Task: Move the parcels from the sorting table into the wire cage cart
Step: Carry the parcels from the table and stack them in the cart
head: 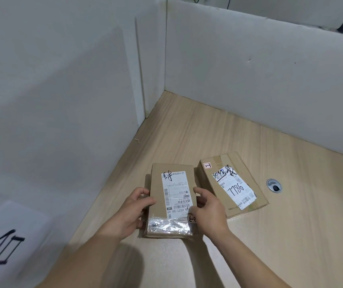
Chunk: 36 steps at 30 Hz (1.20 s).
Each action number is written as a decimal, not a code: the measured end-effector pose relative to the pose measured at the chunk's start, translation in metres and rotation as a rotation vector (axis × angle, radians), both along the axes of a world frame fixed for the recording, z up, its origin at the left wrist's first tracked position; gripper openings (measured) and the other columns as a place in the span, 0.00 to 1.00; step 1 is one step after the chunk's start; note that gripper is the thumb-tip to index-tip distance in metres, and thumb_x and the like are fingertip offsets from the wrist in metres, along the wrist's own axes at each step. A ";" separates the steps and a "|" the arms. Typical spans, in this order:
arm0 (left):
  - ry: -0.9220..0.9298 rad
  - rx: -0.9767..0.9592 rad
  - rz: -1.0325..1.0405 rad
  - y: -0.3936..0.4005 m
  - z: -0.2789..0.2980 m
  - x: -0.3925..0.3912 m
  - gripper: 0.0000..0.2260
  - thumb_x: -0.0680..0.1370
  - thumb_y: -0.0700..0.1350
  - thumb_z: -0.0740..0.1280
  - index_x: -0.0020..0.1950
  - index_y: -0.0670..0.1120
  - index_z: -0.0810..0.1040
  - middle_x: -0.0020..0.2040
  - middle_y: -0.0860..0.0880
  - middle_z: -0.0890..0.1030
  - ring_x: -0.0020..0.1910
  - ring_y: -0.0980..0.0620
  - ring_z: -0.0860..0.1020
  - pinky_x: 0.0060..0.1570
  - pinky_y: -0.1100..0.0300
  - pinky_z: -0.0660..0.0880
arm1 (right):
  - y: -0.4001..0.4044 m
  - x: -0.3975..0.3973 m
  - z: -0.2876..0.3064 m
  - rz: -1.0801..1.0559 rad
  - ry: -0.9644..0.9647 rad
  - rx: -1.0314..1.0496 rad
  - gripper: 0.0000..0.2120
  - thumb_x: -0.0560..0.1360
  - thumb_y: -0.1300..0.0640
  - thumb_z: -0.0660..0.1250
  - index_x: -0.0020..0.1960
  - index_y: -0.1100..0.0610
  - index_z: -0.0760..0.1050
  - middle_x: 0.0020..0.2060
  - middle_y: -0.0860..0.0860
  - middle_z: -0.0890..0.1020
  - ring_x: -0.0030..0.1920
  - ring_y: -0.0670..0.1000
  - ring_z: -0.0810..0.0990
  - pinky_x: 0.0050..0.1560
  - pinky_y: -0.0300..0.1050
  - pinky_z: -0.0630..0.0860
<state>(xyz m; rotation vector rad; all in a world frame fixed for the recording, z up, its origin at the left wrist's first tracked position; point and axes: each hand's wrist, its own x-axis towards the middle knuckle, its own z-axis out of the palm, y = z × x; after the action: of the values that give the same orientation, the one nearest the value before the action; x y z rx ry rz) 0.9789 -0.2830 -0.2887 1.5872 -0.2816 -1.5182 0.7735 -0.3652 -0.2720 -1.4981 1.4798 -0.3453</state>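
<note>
Hands meet on one parcel at the near edge of the worktop (291, 235). Left hand (131, 213) grips the near box (171, 201) along its left long side, thumb on top, fingers curled under the edge. Right hand (209, 208) grips the same box on its right side, thumb on the top face near the label, fingers wrapped round the edge. Near box is brown cardboard, lying flat, long axis running away from the person; whether it is lifted off the wood or resting on it, cannot tell. White shipping label (177, 190) covers much of its top, with barcode and handwritten marks; clear tape (169, 224) shines across the near end, and a small handwritten sticker (191, 219) sits at the near right corner. Second box (232, 183) lies flat on the wood just beside the first, to its right, turned at an angle. Its own label reads 7786 in black marker, and a small red-edged tag (208, 166) sits at its far left corner. Round metal grommet (274, 185) is set in the worktop right of the second box, apart from it. White partition panels (249, 69) close the worktop at the back and left. White sheet (2, 244) with black strokes shows at lower left.
</note>
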 end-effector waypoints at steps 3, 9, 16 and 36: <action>0.000 -0.007 0.018 0.002 -0.004 -0.004 0.10 0.76 0.40 0.71 0.54 0.48 0.75 0.45 0.49 0.84 0.41 0.50 0.82 0.41 0.53 0.75 | 0.002 -0.001 0.000 -0.010 -0.024 -0.004 0.29 0.74 0.69 0.68 0.71 0.49 0.74 0.46 0.37 0.83 0.47 0.36 0.82 0.49 0.36 0.79; 0.003 0.042 0.014 -0.001 0.001 -0.006 0.33 0.61 0.47 0.78 0.64 0.60 0.75 0.50 0.49 0.86 0.50 0.48 0.82 0.50 0.49 0.77 | -0.001 -0.007 -0.002 -0.015 -0.072 0.025 0.30 0.75 0.70 0.67 0.73 0.50 0.73 0.49 0.41 0.84 0.48 0.38 0.83 0.49 0.35 0.80; -0.053 0.032 0.014 -0.014 0.007 -0.011 0.32 0.75 0.37 0.73 0.74 0.58 0.68 0.41 0.47 0.84 0.27 0.54 0.79 0.29 0.60 0.75 | -0.011 -0.012 0.012 0.059 -0.033 -0.040 0.22 0.76 0.64 0.70 0.66 0.46 0.78 0.49 0.44 0.84 0.47 0.41 0.82 0.49 0.32 0.77; 0.005 -0.014 0.028 -0.045 -0.006 -0.003 0.44 0.52 0.46 0.79 0.67 0.60 0.73 0.53 0.46 0.86 0.53 0.41 0.85 0.60 0.40 0.77 | -0.089 -0.129 -0.009 -0.276 0.025 0.179 0.21 0.83 0.49 0.61 0.33 0.54 0.73 0.27 0.47 0.76 0.34 0.51 0.71 0.41 0.45 0.65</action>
<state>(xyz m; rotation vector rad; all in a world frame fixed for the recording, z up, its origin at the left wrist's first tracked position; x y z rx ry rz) 0.9755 -0.3278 -0.2946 1.5697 -0.2659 -1.4952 0.6443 -0.4542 -0.2812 -1.1632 1.6949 -0.3490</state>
